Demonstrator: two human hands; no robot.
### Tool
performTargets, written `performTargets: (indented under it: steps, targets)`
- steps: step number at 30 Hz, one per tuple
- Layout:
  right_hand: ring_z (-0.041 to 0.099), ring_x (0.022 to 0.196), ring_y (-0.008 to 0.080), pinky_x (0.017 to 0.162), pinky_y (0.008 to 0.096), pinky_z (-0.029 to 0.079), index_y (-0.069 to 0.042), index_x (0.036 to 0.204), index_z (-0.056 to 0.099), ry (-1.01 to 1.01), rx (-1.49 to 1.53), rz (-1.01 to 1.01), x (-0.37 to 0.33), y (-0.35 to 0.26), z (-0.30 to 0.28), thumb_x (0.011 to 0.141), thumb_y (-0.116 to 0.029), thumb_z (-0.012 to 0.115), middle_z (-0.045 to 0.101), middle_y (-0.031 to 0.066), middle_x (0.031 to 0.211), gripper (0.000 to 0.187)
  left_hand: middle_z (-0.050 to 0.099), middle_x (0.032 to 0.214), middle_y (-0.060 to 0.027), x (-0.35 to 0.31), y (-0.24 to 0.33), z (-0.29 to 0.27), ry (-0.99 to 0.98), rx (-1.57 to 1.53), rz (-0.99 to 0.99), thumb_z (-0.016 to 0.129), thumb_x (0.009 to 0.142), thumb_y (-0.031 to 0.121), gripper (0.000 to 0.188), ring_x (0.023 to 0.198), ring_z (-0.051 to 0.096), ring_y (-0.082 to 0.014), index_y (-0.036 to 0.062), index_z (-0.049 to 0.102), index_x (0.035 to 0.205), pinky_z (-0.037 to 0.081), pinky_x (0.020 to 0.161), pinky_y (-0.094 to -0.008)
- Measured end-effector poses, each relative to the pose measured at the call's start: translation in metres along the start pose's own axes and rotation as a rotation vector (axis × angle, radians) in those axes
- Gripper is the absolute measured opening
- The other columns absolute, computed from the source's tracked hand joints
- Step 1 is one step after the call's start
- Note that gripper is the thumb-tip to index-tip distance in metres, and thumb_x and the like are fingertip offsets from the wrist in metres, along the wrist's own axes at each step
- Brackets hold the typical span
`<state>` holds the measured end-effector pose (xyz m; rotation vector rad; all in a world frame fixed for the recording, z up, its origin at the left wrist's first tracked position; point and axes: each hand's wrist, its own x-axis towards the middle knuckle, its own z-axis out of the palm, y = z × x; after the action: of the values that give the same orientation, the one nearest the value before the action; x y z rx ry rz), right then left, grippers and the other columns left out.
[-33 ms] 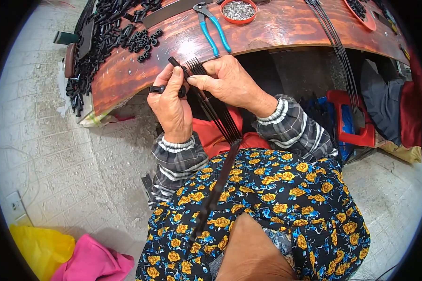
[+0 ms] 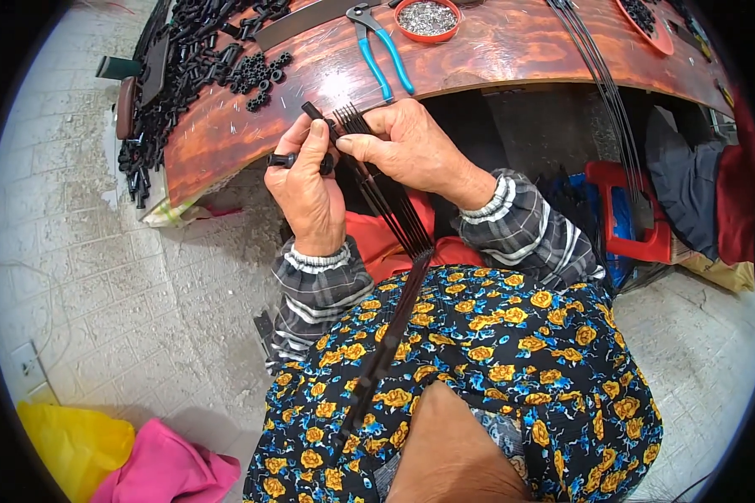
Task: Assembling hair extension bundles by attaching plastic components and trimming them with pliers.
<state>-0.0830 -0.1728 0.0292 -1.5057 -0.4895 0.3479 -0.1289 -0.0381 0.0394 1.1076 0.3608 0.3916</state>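
My left hand (image 2: 312,201) is closed around small black plastic fittings (image 2: 312,111). One tube-like end sticks up by the thumb and others poke out of the curled fingers. Thumb and fingers of my right hand (image 2: 424,152) pinch a bundle of thin black rods (image 2: 403,222), like umbrella ribs, near their upper tips. The two hands nearly meet there, just off the table's front edge. Down from the hands the rods fan slightly, gather at a joint above my lap, then run on blurred across the flowered apron (image 2: 495,335). My fingers hide where rods and fittings meet.
On the brown table (image 2: 512,50) lie heaped black plastic parts (image 2: 197,75), blue-handled pliers (image 2: 382,54) and a red bowl (image 2: 451,33) of small metal pieces. More long rods (image 2: 604,75) hang over the edge at right, near a red stool (image 2: 637,247). Bags (image 2: 75,444) lie at lower left.
The blurred lower end of the rod bundle has shifted slightly over my lap. Both hands keep the same hold and place.
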Motion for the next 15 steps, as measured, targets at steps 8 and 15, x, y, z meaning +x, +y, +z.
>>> performTargets:
  steps: [8,15]
  targets:
    - [0.048,0.057,0.0021,0.050,0.0204,0.038,0.001,0.076,0.066,-0.031,0.091,0.047,-0.005,0.007,0.001,0.088,-0.015,0.063,0.056,-0.0037,0.062,0.020,0.066,0.094,-0.0071,-0.002,0.000,0.001,-0.045,-0.053,-0.042,0.066,0.087,0.004,0.031,0.081,0.060,-0.0110,-0.0063,0.058,0.115,0.044,0.069,-0.0221]
    - [0.047,0.052,0.0013,0.045,0.0179,0.036,-0.001,0.075,0.065,-0.079,0.281,0.089,-0.006,0.005,-0.002,0.089,-0.018,0.065,0.057,-0.0035,0.062,0.023,0.065,0.095,-0.0068,-0.006,0.001,0.003,-0.029,-0.070,-0.036,0.065,0.088,0.005,0.030,0.080,0.059,-0.0102,-0.0064,0.058,0.115,0.045,0.069,-0.0223]
